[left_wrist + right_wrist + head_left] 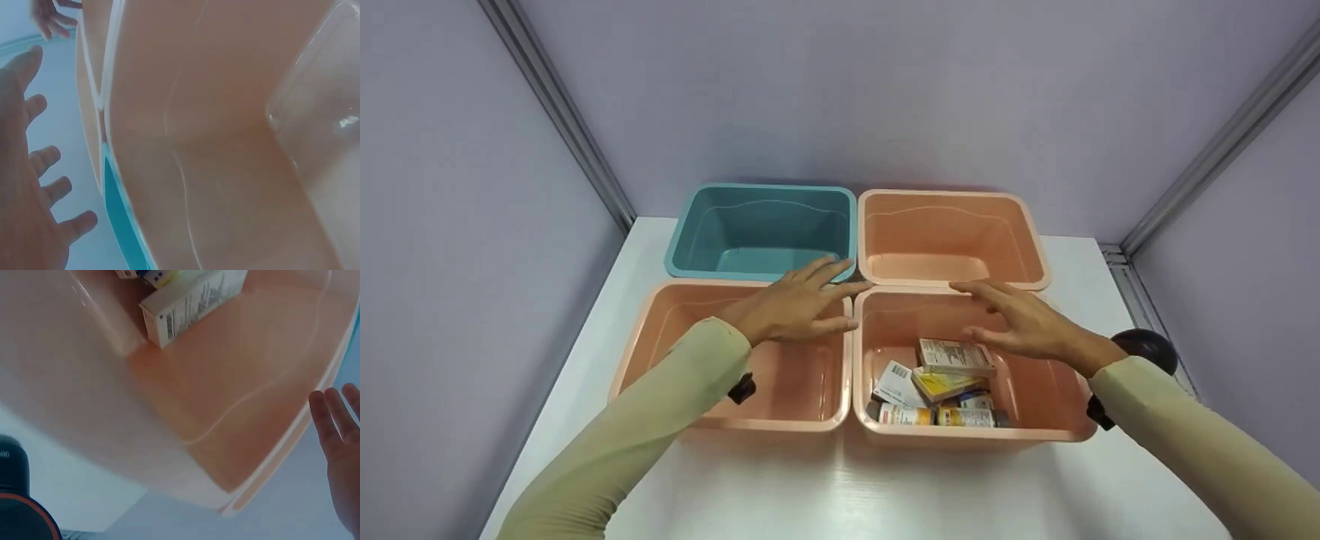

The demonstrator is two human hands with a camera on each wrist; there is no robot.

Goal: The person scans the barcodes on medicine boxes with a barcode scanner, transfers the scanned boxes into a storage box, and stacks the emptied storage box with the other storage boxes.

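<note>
Head view — two hands (789,309) (1027,326), fingers (847,290) apart, near four bins (780,217) (945,217) (795,382) (1054,390) — two bottles (906,415) (966,418) inside one.

Both forearms (664,416) reach forward, left grip (795,307) and right grip (1027,321) apart, fingers (80,225) extended and parted

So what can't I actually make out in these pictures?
Print on the yellow box and bottles, head view: too small.
Front left corner of the near left bin, head view: hidden by the left sleeve.
Full shape of the black object, right wrist view: cut off by the left and bottom edges.
</note>
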